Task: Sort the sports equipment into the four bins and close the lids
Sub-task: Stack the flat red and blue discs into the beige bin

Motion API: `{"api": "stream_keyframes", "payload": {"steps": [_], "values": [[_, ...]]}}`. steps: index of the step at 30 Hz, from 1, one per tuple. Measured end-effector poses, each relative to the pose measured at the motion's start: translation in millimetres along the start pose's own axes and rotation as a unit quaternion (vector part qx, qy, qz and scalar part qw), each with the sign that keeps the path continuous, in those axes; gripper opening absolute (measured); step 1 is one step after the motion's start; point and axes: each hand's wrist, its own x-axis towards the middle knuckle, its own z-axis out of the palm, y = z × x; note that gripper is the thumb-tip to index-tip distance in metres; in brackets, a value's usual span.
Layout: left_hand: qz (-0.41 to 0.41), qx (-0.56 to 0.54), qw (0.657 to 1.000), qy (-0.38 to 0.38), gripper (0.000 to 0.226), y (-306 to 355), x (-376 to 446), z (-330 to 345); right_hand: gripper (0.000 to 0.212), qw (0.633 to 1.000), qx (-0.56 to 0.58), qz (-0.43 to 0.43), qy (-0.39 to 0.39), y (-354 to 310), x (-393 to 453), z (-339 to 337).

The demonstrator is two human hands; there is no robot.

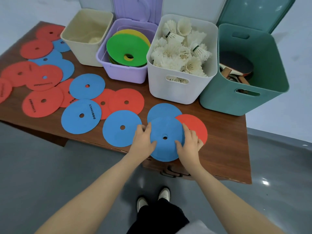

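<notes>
Both hands hold one blue disc (166, 130) at the table's front edge. My left hand (143, 140) grips its left rim, thumb on top. My right hand (190, 143) grips its right rim. Under it lie another blue disc (162, 110) and a red disc (196, 126). Several more red and blue discs (81, 114) are spread over the left of the table. Four bins stand at the back: cream bin (81, 48), purple bin (125, 71) holding green and yellow discs, white bin (179, 88) full of shuttlecocks, green bin (236, 98) with paddles.
The purple lid (136, 9) and green lid (256, 12) stand upright behind their bins. The brown table (228, 149) ends just beside my hands, with grey floor below. My feet (153, 198) are on the floor near the table's front.
</notes>
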Motion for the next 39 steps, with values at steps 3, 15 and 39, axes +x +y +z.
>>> {"api": "stream_keyframes", "payload": {"steps": [3,15,39], "values": [[-0.008,0.014,0.997,0.075,0.074,5,1,-23,0.063,0.997,0.027,-0.066,0.003,-16,14,-9],[0.014,0.093,0.950,0.297,0.065,5,40,-142,0.058,0.964,0.060,-0.255,0.051,-134,106,-26],[0.078,0.192,0.959,0.195,0.067,-150,357,-391,0.059,0.984,-0.060,-0.160,0.044,-394,390,113]]}}
